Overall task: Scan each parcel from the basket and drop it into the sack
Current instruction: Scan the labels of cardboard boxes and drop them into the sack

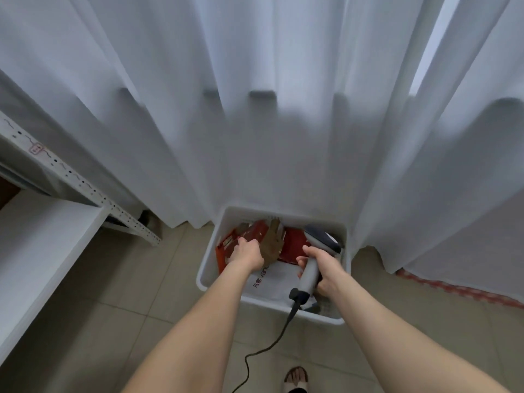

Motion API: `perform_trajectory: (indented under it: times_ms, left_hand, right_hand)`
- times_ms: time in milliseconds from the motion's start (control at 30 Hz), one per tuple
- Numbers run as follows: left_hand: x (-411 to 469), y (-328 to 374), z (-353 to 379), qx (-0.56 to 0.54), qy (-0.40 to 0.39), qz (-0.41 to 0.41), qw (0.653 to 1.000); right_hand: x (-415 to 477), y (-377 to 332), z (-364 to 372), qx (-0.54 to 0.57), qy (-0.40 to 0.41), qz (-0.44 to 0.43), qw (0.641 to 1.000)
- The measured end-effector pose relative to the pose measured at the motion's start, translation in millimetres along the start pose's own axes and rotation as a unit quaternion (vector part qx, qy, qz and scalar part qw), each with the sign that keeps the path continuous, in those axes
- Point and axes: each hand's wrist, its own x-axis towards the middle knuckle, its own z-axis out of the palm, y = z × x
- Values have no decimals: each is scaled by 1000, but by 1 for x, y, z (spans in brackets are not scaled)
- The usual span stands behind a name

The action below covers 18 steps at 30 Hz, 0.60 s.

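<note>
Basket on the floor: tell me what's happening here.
A person reaches into the white basket. The left hand grips an orange-red parcel inside it; the right hand holds a corded scanner above the basket. A brown parcel and a white mailer lie in there too.

Beige tiled floor (113,321) carries white plastic basket (266,302) at centre by the curtain hem (283,211), w/ perforated metal rack leg (133,222) at left, red-patterned strip (453,289) at right & a sandalled foot (296,377) nr bottom edge.
</note>
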Motion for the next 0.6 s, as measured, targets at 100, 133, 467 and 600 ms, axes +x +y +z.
perform_trajectory:
  times_ms: [100,133,467,600]
  left_hand:
    - [42,2,7,-8,-21,-12,1000]
    - [55,3,9,-18,-26,-20,999]
    - [181,-24,37,-276,-16,-161,948]
    - [231,-39,67,-370,-10,-216,904]
  right_hand:
    - [43,-18,16,-14,2,12,1000]
    - [58,-23,22,-23,2,13,1000]
    - [222,-34,69,-156,-7,43,987]
    - [282,-27,87,-182,-4,42,982]
